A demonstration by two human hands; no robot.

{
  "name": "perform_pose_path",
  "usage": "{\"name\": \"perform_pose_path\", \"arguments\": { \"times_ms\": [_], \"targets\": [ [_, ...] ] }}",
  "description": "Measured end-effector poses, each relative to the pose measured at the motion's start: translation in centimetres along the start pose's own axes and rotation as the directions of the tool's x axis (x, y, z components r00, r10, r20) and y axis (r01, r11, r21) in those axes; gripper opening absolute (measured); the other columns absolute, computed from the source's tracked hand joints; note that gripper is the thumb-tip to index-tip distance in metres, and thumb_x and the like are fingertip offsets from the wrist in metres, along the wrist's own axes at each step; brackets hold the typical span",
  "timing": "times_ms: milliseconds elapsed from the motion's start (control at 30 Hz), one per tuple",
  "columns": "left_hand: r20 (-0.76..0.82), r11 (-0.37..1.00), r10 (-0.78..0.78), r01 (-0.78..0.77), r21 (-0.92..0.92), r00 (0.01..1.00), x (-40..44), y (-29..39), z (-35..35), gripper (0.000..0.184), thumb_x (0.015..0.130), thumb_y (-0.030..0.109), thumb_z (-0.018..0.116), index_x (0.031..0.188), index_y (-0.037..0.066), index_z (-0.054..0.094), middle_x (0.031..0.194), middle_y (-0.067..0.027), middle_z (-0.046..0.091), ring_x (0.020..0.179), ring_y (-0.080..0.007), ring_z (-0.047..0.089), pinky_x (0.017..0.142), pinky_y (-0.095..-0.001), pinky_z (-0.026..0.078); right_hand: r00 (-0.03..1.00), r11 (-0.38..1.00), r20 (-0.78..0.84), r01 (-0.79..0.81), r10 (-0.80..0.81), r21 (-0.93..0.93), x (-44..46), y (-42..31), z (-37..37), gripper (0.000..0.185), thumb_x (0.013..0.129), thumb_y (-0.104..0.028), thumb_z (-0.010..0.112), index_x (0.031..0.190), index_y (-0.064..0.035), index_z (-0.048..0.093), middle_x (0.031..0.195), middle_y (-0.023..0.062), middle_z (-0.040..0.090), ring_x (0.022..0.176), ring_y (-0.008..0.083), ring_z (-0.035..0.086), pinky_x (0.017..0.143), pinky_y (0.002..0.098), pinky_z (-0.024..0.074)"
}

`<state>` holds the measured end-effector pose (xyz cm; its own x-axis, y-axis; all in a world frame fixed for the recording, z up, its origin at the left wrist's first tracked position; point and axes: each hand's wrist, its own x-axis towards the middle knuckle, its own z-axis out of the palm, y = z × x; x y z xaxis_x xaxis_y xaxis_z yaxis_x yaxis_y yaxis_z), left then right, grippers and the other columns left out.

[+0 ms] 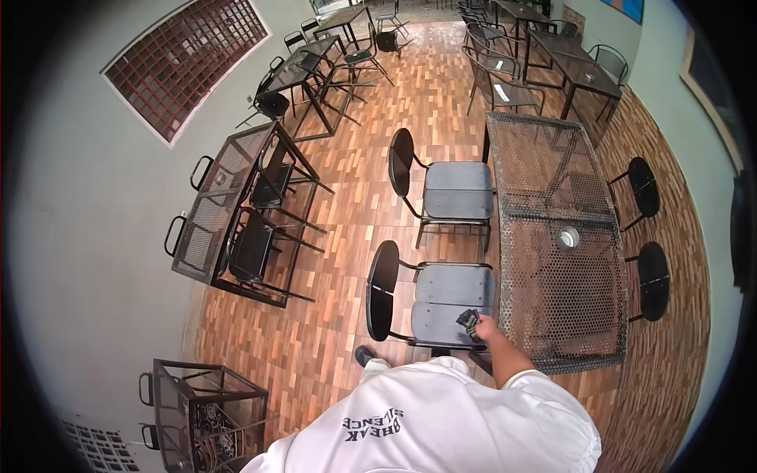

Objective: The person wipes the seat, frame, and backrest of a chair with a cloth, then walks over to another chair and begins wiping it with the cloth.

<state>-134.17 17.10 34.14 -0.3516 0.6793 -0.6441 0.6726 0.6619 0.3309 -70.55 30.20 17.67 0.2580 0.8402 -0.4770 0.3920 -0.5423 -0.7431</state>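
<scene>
My right hand [486, 327] is closed around a crumpled dark cloth [468, 320], over the grey seat of the nearer chair [448, 293]. The cloth appears to rest on the seat's front right part. Just right of that hand stands a table with a perforated metal top [552, 299]. A round, light-coloured ashtray-like dish [568, 238] sits on it. My left hand is out of the picture.
Beyond the nearer chair is a matching chair [457, 189]. Black chairs [654, 280] line the table's far side. Left stand a mesh-topped table [209, 213] and a dark metal frame [209, 402] by the wall. More tables and chairs fill the back.
</scene>
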Motion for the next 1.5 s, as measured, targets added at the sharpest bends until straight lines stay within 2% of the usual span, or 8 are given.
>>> {"name": "perform_pose_path", "arguments": {
  "times_ms": [267, 467, 633, 667, 800, 933, 1267, 1500],
  "targets": [
    [0.240, 0.975, 0.131, -0.169, 0.145, 0.962, 15.1, 2.7, 2.5, 0.059, 0.093, 0.054, 0.067, 0.091, -0.004, 0.075, 0.085, -0.0204, 0.074, 0.082, -0.0317, 0.073, 0.076, -0.0442, 0.057, 0.962, 0.896, 0.225, -0.043, 0.157, -0.441, -7.3, -2.9, -0.1, 0.034, 0.083, -0.012, 0.062, 0.114, -0.0120, 0.077, 0.108, 0.0198, 0.076, 0.096, 0.0388, 0.073, 0.087, 0.0467, 0.0569],
    [0.331, 0.894, 0.317, -0.396, 0.208, 0.889, 22.2, 16.9, -4.1, 0.073, 0.091, 0.063, 0.065, 0.113, -0.006, 0.071, 0.114, -0.0288, 0.072, 0.110, -0.0387, 0.070, 0.095, -0.0440, 0.055, 0.967, 0.963, -0.090, -0.246, 0.236, -0.111, -9.4, -2.1, 2.9, 0.038, 0.084, -0.009, 0.059, 0.118, -0.0027, 0.073, 0.107, 0.0218, 0.076, 0.099, 0.0360, 0.074, 0.089, 0.0444, 0.0565],
    [0.381, 0.679, 0.610, -0.706, 0.199, 0.694, 24.8, 28.0, -7.4, 0.061, 0.091, 0.050, 0.071, 0.118, -0.004, 0.068, 0.112, -0.0272, 0.072, 0.108, -0.0412, 0.069, 0.094, -0.0466, 0.055, 0.940, 0.942, -0.057, -0.334, 0.336, 0.034, -12.6, -8.2, 7.9, 0.031, 0.082, -0.008, 0.061, 0.110, -0.0008, 0.074, 0.105, 0.0257, 0.075, 0.098, 0.0421, 0.072, 0.086, 0.0466, 0.0572],
    [0.331, 0.585, 0.717, -0.788, 0.191, 0.613, 25.1, 29.4, -7.2, 0.057, 0.091, 0.045, 0.073, 0.118, -0.005, 0.067, 0.112, -0.0270, 0.071, 0.106, -0.0420, 0.068, 0.093, -0.0470, 0.055, 0.967, 0.903, 0.007, -0.236, 0.256, -0.359, -11.0, -6.0, 10.0, 0.030, 0.086, -0.007, 0.060, 0.113, -0.0021, 0.072, 0.097, 0.0250, 0.075, 0.090, 0.0371, 0.073, 0.082, 0.0449, 0.0567],
    [0.251, 0.283, 0.919, -0.952, 0.116, 0.304, 22.9, 35.8, -6.7, 0.049, 0.091, 0.032, 0.073, 0.125, -0.001, 0.058, 0.127, -0.0260, 0.060, 0.122, -0.0452, 0.054, 0.106, -0.0508, 0.045, 0.950, 0.785, -0.157, -0.313, 0.271, -0.535, -13.4, -15.1, 15.6, 0.027, 0.087, -0.014, 0.059, 0.110, -0.0099, 0.073, 0.114, 0.0205, 0.072, 0.106, 0.0382, 0.070, 0.092, 0.0507, 0.0551],
    [0.290, 0.110, 0.950, -0.993, 0.043, 0.118, 23.0, 40.1, -4.0, 0.055, 0.091, 0.031, 0.075, 0.131, -0.001, 0.055, 0.132, -0.0252, 0.057, 0.124, -0.0444, 0.052, 0.109, -0.0505, 0.042, 0.874, 0.815, -0.290, -0.474, 0.390, -0.334, -18.9, -21.1, 19.4, 0.035, 0.090, -0.016, 0.057, 0.122, -0.0146, 0.069, 0.123, 0.0188, 0.072, 0.113, 0.0366, 0.069, 0.098, 0.0492, 0.0544],
    [0.098, 0.661, 0.746, -0.750, 0.004, 0.658, 25.1, 43.0, 6.8, 0.073, 0.089, 0.036, 0.076, 0.142, -0.003, 0.043, 0.133, -0.0300, 0.059, 0.123, -0.0489, 0.057, 0.104, -0.0526, 0.047, 0.485, 0.684, -0.499, -0.358, 0.718, 0.636, -27.7, -12.8, 23.7, 0.031, 0.090, -0.008, 0.056, 0.120, -0.0058, 0.065, 0.110, 0.0225, 0.074, 0.105, 0.0429, 0.069, 0.090, 0.0468, 0.0539],
    [-0.132, 0.677, 0.735, -0.704, 0.214, 0.666, 24.0, 42.8, 7.5, 0.054, 0.095, 0.031, 0.071, 0.131, -0.002, 0.048, 0.115, -0.0300, 0.067, 0.108, -0.0498, 0.065, 0.093, -0.0495, 0.052, 0.648, 0.764, -0.405, -0.540, 0.645, 0.352, -17.7, -0.6, 17.7, 0.039, 0.090, -0.008, 0.056, 0.127, -0.0031, 0.066, 0.107, 0.0242, 0.073, 0.103, 0.0427, 0.069, 0.095, 0.0467, 0.0526]
  ]
}}
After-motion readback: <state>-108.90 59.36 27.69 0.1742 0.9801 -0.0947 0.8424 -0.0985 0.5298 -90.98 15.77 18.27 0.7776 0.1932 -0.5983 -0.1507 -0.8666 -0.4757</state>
